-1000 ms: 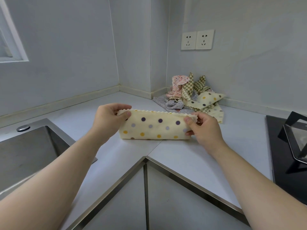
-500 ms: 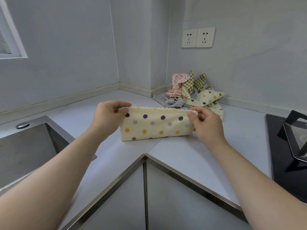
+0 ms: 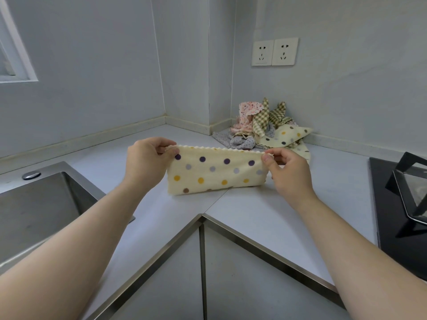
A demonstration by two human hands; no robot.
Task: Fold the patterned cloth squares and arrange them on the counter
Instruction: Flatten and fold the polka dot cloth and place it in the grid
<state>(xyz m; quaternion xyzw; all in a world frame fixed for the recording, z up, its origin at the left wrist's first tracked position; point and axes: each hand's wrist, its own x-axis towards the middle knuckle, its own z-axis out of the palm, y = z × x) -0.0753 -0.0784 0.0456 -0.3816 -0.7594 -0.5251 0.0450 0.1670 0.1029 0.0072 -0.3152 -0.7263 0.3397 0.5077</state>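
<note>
Each hand, left hand [image 3: 147, 158] and right hand [image 3: 286, 172], pinches a top corner of the dotted cloth [image 3: 215, 174] between thumb and fingers [image 3: 166, 142], holding the doubled strip upright with its fold on the tabletop [image 3: 254, 215]. The first fold looks done, so next one end should be brought across to the other, edges matched. The cloth's back layer is hidden, and the squares in the pile [image 3: 261, 125] can't be counted.

dotted cloth [image 3: 215, 172] raised, standing taller (more dots showing)
</note>
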